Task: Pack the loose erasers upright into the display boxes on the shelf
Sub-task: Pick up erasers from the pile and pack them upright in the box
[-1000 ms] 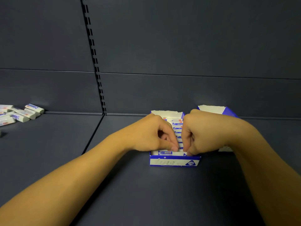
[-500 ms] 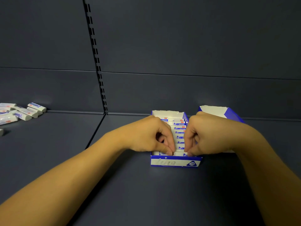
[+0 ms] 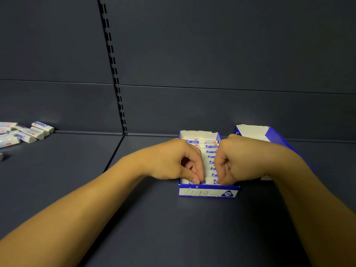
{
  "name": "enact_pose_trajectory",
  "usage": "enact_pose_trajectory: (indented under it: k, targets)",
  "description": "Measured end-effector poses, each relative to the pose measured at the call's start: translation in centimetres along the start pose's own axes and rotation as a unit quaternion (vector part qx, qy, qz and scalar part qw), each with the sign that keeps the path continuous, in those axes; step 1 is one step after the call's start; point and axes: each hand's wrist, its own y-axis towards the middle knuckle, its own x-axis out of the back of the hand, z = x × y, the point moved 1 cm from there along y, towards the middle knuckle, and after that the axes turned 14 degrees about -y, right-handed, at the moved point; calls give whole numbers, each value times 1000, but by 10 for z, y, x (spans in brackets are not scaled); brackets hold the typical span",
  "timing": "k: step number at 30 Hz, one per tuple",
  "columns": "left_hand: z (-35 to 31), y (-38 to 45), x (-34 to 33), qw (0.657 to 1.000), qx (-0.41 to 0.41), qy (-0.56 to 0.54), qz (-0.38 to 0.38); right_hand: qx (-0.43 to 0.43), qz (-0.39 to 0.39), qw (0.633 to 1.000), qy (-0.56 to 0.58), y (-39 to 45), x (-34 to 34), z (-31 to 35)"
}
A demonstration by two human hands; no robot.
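Hands: left [image 3: 179, 160], right [image 3: 238, 160] curled, pinching front eraser [image 3: 210, 180] in glossy cardboard box [image 3: 208, 192].

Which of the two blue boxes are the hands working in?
The nearer display box marked 2B, with rows of erasers; the other box stands behind the right hand.

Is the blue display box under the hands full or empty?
Nearly full: the blue display box shows upright erasers from back to front; the hands hide some.
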Motion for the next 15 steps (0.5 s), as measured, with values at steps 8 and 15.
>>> enact_pose_trajectory:
  k: [8,15]
  targets:
    - [-2,4,28,980,-30,-47,-191,-68,-192,966,161,-19,17,-12]
    - [20,6,74,924,111,189,-312,-170,-286,930,155,14,27,-30]
